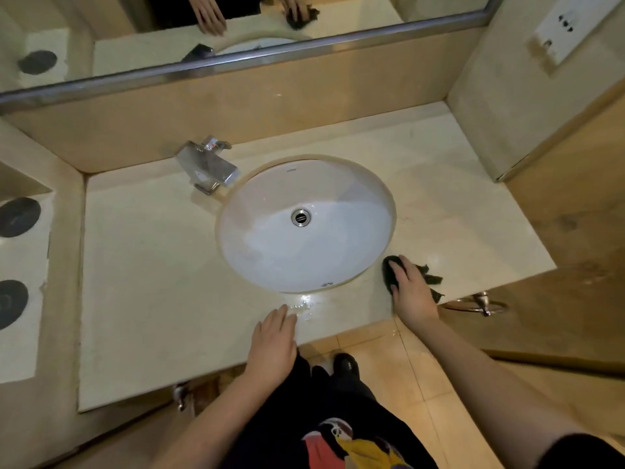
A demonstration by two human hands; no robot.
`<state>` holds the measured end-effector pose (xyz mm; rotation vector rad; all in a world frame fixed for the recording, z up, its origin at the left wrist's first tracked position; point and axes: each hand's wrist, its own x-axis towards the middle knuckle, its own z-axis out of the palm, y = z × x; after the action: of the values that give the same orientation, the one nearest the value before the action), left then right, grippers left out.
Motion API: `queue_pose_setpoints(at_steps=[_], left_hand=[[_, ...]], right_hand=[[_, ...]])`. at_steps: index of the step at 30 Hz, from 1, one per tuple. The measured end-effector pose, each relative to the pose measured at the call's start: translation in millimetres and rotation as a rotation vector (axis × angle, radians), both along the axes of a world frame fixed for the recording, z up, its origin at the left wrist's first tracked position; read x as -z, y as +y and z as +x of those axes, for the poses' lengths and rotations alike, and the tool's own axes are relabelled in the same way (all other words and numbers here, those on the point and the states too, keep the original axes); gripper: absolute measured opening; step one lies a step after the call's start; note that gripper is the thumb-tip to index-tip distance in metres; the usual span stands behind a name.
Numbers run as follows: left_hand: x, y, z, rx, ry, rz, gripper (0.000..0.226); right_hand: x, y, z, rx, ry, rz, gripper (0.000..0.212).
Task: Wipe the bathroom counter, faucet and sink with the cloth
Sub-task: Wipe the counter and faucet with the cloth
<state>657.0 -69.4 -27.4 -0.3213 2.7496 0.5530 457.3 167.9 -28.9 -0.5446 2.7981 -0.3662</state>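
Observation:
A cream stone counter (145, 265) holds an oval white sink (267, 252) with a metal drain (300, 217). A chrome faucet (208, 164) stands at the sink's back left. My right hand (414, 292) presses flat on a dark cloth (392, 272) on the counter just right of the sink's front rim. My left hand (274, 340) rests flat on the counter's front edge, fingers straight, beside a small patch of water drops (304, 304).
A mirror (203, 35) runs along the back wall above a beige backsplash. A towel ring (480, 304) hangs under the counter's right end. Two dark round discs (18, 216) sit on the left ledge. A wall socket (568, 32) is at the upper right.

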Motion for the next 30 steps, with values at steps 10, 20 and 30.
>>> queue_pose_setpoints(at_steps=[10,20,30], left_hand=[[-4.2,42.3,-6.7,-0.114,0.039,0.014,0.042],[-4.8,36.0,14.3,-0.325,0.087,0.002,0.045],[-2.2,-47.5,52.0,-0.367,0.055,-0.005,0.050]], right_hand=[[19.2,56.7,-31.8,0.041,-0.071,0.125,0.057],[19.2,-42.3,55.4,-0.370,-0.079,0.172,0.062],[28.8,-31.8,39.1,0.073,0.004,0.139,0.064]])
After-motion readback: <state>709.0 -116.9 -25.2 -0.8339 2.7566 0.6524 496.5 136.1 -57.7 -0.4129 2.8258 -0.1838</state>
